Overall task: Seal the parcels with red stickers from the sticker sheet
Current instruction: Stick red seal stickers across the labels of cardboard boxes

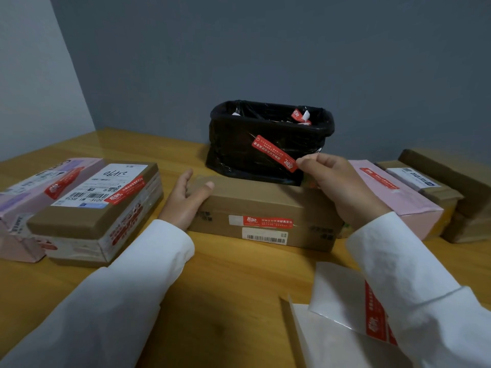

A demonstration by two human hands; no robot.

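white sleeves (pixel 111 296) fill the near part of the head view, one on each arm. just past the right sleeve lies the sticker sheet (pixel 342 296) on the wooden table (pixel 233 293), with red strips showing at its right side.

in the middle sits a flat brown box (pixel 265 208). its long side runs left to right. one red sticker is already stuck on its front face, above a barcode label.

the left hand (pixel 186 200) rests on the left end of the brown box. its fingers are loose and spread and grip nothing.

the right hand (pixel 337 187) is above the right end of the box. its fingers pinch one end of a long red sticker (pixel 275 153). the sticker is up in the air, just above the box top. its long way slants from upper left down to lower right, and the free end points up and left, in front of the black bin (pixel 268 139).

the bin stands just behind the box and has scraps inside.

on the left are a taped box (pixel 98 211) and a pink parcel (pixel 24 197), both with red stickers. on the right are another pink parcel (pixel 398 197) with a sticker and more brown boxes (pixel 446 192).
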